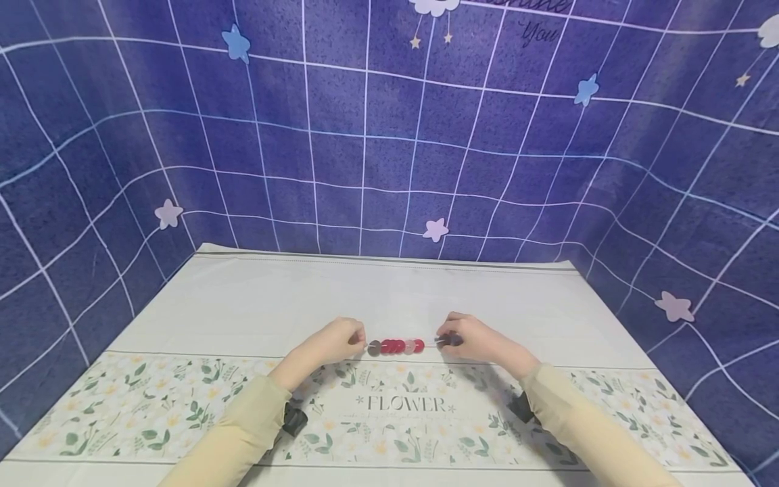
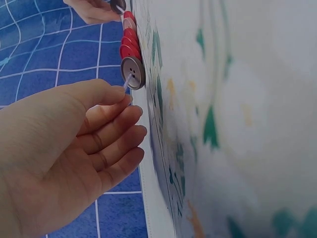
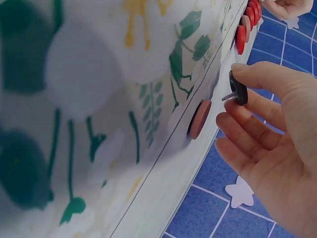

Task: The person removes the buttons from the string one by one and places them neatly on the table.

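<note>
A row of buttons is strung on a thin pale cord (image 1: 430, 344) between the two hands. At its left end sits a brown four-hole button (image 2: 132, 73), followed by several overlapping red buttons (image 1: 392, 346), a pink button (image 1: 410, 346) and another red one (image 1: 419, 345). My left hand (image 1: 337, 340) pinches the cord between thumb and index finger, just outside the brown button. My right hand (image 1: 477, 338) holds a black button (image 3: 239, 88) between thumb and fingers. A short cord end (image 3: 228, 96) pokes out of this button's face.
A brownish-pink button (image 3: 200, 119) lies on the cloth beside the right hand. The white tablecloth (image 1: 274, 291) has a floral band with the word FLOWER. Blue grid-patterned curtain (image 1: 389, 162) with stars encloses the table's back and sides.
</note>
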The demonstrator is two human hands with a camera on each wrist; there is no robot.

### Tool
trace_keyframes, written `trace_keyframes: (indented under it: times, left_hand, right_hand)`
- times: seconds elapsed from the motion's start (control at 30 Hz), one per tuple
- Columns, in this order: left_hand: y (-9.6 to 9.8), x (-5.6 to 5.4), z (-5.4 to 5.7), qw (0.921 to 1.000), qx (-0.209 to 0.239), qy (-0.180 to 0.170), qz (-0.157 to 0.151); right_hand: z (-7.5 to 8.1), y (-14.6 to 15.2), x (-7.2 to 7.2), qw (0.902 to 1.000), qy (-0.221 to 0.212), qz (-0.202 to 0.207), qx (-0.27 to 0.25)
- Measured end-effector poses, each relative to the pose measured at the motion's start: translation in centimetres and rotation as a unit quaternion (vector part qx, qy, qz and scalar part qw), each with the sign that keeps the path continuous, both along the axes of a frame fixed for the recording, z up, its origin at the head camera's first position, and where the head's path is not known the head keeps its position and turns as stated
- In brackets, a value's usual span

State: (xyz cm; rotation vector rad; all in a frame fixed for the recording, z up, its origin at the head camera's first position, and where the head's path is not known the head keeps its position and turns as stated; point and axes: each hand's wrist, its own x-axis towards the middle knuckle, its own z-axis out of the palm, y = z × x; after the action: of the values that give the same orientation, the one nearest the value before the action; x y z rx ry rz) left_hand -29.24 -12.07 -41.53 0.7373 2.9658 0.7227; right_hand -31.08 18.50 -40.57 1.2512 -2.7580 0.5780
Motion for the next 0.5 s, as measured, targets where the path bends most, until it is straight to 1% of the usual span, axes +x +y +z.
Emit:
trace_keyframes:
  times: [0.37,0.5]
  left_hand:
    - [0.07,-0.22,-0.33,1.0000,-0.001,0.004,0.001]
    - [0.00,-0.20,-0.25,1.0000,0.000,0.007,-0.006]
  right_hand:
    - [0.01,0.42,0.18,0.9999,0.012,-0.003,-0.005]
    - [0.00,0.55,0.23,0.9999,0.011,-0.002,-0.006]
